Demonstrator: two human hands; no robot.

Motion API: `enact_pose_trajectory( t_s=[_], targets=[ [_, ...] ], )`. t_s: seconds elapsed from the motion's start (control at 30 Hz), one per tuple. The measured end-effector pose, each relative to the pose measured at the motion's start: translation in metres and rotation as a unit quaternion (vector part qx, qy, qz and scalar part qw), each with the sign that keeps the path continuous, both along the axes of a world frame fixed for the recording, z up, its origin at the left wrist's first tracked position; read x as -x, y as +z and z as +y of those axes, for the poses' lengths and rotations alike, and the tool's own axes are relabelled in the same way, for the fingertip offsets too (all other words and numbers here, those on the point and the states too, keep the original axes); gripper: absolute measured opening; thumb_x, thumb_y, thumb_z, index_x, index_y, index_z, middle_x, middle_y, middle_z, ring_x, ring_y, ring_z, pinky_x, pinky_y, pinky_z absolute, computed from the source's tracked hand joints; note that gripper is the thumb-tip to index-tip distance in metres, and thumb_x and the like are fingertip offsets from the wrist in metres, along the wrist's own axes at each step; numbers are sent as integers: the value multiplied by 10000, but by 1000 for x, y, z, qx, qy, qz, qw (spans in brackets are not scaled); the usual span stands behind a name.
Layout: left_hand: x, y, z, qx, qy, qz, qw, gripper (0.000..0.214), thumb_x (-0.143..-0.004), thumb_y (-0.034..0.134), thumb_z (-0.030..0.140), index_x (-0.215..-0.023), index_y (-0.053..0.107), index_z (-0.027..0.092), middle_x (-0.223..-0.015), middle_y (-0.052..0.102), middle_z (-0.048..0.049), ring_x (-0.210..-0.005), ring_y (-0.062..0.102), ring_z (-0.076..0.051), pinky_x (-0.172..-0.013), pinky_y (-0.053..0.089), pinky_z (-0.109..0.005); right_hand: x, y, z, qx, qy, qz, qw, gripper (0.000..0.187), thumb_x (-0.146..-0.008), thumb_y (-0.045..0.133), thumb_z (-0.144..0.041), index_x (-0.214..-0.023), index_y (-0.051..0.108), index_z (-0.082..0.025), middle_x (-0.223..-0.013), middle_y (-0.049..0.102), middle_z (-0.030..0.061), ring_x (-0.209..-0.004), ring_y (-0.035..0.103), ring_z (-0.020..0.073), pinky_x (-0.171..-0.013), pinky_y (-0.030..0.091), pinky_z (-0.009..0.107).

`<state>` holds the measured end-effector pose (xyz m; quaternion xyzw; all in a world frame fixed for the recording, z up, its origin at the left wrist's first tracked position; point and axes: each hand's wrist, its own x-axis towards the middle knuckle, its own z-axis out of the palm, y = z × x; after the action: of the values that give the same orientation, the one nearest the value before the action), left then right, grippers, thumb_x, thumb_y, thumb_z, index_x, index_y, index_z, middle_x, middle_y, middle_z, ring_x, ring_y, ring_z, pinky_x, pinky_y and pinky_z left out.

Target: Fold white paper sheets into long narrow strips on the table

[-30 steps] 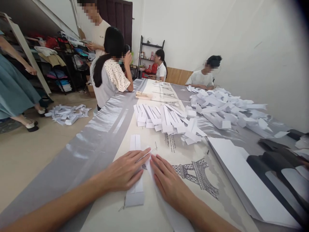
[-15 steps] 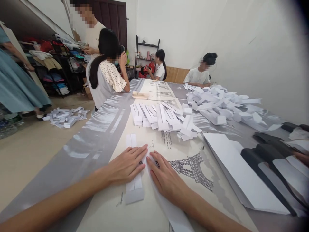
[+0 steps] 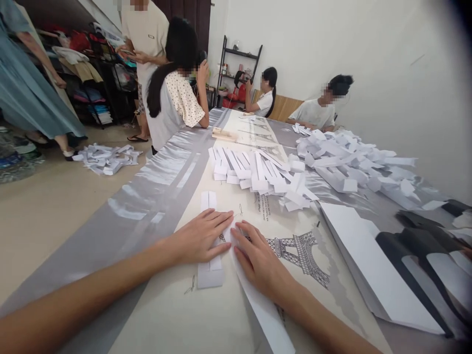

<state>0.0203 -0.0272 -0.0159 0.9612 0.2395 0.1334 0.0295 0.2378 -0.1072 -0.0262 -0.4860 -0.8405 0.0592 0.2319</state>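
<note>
My left hand lies palm down with fingers stretched across a folded white paper piece on the table. Its fingertips meet the far end of a long white paper strip. Over that strip my right hand is curved, fingers bent and gripping its far end; part of the strip is hidden beneath the hand. The two hands are close together, fingertips almost touching. Under them is a pale table cover printed with an Eiffel Tower.
Folded paper pieces lie in a heap ahead, with a larger heap behind to the right. A white paper stack and black-and-white items lie at right. More paper is on the floor. Several people sit or stand around.
The camera view has shifted, so the scene sits a little further right and higher. Both hands remain at the strip's far end, with little change in pose.
</note>
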Motion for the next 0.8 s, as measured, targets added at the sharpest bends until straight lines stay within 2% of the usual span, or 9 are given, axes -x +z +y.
enact_pose_trajectory(
  t_s=[0.17, 0.33, 0.6, 0.8],
  targets=[
    [21, 0, 17, 2, 27, 28, 999, 608, -1057, 351, 495, -1551, 291, 146, -1585, 388, -142, -1423, 402, -255, -1181, 232, -409, -5, 11, -4, 55, 32, 2, 998, 394, -1038, 432, -245, -1418, 525, -200, -1514, 492, 109, -1429, 431, 247, -1147, 456, 472],
    [38, -1, 27, 3, 60, 39, 997, 623, -1051, 380, 493, -1552, 302, 131, -1591, 377, -145, -1437, 382, -262, -1182, 236, -408, -7, 11, -5, 68, 75, -25, 994, 456, -1043, 448, -270, -1494, 449, -205, -1591, 404, 82, -1476, 361, 237, -1223, 327, 507],
    [37, 2, 23, 22, 65, 38, 997, 627, -1051, 353, 500, -1553, 300, 128, -1602, 361, -131, -1450, 353, -256, -1186, 226, -378, -3, 6, -7, 63, 87, -61, 992, 488, -1039, 420, -236, -1524, 410, -181, -1633, 319, 82, -1511, 282, 239, -1242, 273, 516],
    [32, 0, 20, 33, 93, 12, 995, 688, -1021, 348, 614, -1538, 336, 160, -1578, 406, -126, -1437, 378, -276, -1180, 247, -401, -8, 8, -4, 81, 104, -67, 989, 506, -1052, 394, -224, -1556, 351, -193, -1642, 292, 62, -1520, 255, 215, -1250, 257, 505]
  ],
)
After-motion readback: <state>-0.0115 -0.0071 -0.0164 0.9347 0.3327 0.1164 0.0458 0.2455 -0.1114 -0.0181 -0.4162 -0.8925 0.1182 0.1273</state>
